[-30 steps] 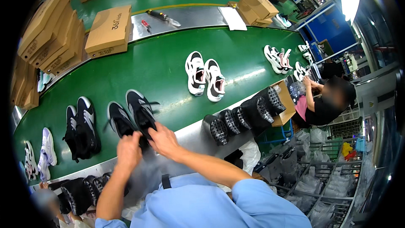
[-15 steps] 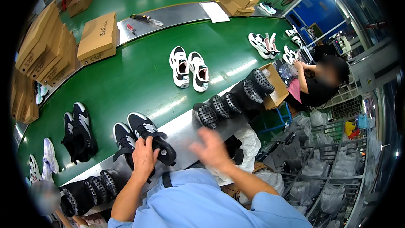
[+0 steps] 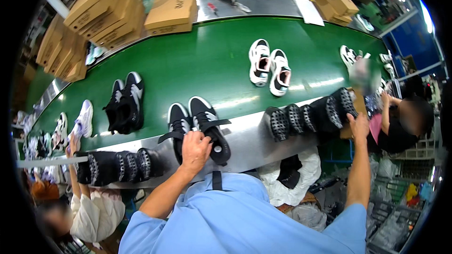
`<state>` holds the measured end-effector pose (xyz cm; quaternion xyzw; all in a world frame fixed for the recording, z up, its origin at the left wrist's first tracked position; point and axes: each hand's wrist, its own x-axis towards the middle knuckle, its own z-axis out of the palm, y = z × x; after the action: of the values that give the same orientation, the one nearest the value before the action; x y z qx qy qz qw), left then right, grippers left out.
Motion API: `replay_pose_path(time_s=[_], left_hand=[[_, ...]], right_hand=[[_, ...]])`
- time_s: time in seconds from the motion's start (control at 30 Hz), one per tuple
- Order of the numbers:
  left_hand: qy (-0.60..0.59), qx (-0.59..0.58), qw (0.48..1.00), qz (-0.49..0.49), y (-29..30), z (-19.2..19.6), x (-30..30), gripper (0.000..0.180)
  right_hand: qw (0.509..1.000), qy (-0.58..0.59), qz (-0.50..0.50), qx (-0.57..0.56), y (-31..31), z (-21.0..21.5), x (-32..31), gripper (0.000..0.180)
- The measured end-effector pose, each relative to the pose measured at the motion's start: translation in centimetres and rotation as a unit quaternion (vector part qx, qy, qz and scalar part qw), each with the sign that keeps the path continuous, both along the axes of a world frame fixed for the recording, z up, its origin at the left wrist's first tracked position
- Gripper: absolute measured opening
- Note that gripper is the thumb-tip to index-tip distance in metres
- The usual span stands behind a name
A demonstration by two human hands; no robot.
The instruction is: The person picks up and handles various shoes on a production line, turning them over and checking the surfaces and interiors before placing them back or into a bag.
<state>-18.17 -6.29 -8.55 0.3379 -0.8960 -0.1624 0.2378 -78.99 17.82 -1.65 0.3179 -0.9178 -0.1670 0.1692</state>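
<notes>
A pair of black sneakers with grey-white toes and loose black straps stands in front of me at the belt's near edge. My left hand (image 3: 195,150) is closed on the collar of the right black sneaker (image 3: 207,117), its fingertips at the opening. The left black sneaker (image 3: 178,120) stands close beside that hand. Stretched far to the right, my right hand (image 3: 360,126) has thumb and fingers apart at an open cardboard box (image 3: 359,101); I see nothing held in it. Several black studded pads (image 3: 332,112) line the metal edge next to that hand.
Another black pair (image 3: 125,101) stands to the left, a white-and-black pair (image 3: 270,68) farther back on the green belt (image 3: 226,61). Stacked shoe boxes (image 3: 106,11) are at the far left. More studded pads (image 3: 125,164) lie near left. Co-workers sit at both sides.
My right hand has moved away to the right, from above the metal edge to the cardboard box. My left hand stays at the sneakers. The whole view has swung leftward.
</notes>
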Motion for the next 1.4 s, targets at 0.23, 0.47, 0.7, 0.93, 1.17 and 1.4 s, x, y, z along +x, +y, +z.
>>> replay_pose_path(time_s=[0.23,0.47,0.7,0.93,1.17,1.4], left_hand=[[0.088,0.062,0.994,-0.011,-1.6,1.0,0.8,0.022],[-0.009,0.369,0.929,-0.012,-4.4,0.9,0.8,0.029],[-0.035,0.386,0.917,-0.096,-5.9,2.5,0.5,0.031],[-0.157,0.058,0.982,0.089,0.7,1.9,-0.5,0.047],[-0.065,0.113,0.987,0.099,2.0,0.6,-1.5,0.032],[-0.053,0.194,0.973,0.112,1.2,-0.3,-2.0,0.026]], right_hand=[[0.903,-0.335,0.146,-0.227,-8.3,10.9,20.8,0.043],[0.746,-0.652,0.134,-0.006,-10.3,3.0,39.1,0.061],[0.818,-0.552,0.162,0.019,-12.1,5.2,40.9,0.057],[0.814,-0.561,0.148,0.032,-11.7,5.9,42.0,0.055],[0.814,-0.532,0.217,0.084,-11.4,7.7,42.9,0.056],[0.800,-0.580,0.154,0.016,-12.1,5.7,40.5,0.057]])
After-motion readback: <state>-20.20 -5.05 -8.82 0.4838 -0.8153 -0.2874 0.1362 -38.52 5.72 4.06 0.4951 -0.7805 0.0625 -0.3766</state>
